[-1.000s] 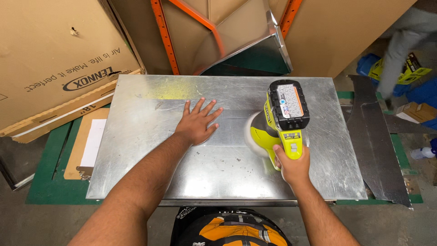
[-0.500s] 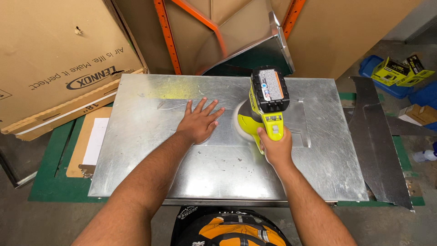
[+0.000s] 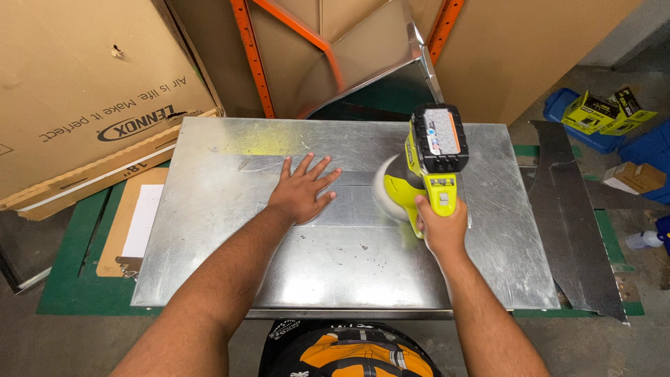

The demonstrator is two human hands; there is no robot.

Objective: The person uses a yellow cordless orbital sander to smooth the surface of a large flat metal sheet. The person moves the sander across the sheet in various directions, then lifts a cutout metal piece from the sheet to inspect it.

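A large shiny metal sheet (image 3: 230, 237) lies flat across a green bench. My left hand (image 3: 301, 192) rests palm down on it with fingers spread, just left of centre. My right hand (image 3: 438, 225) grips the handle of a yellow-green cordless polisher (image 3: 427, 171) with a black battery on top. Its round pad sits on the sheet, a short way to the right of my left hand's fingertips.
A big cardboard box (image 3: 84, 91) leans at the left, orange rack posts (image 3: 251, 56) and a bent metal duct piece (image 3: 370, 63) stand behind. A clipboard (image 3: 132, 223) lies at the left. Dark metal offcuts (image 3: 572, 209) and small boxes (image 3: 600, 112) lie at the right.
The polisher and my right hand slid left across the sheet toward my left hand, then back a little to the right. My left hand stayed flat in place.
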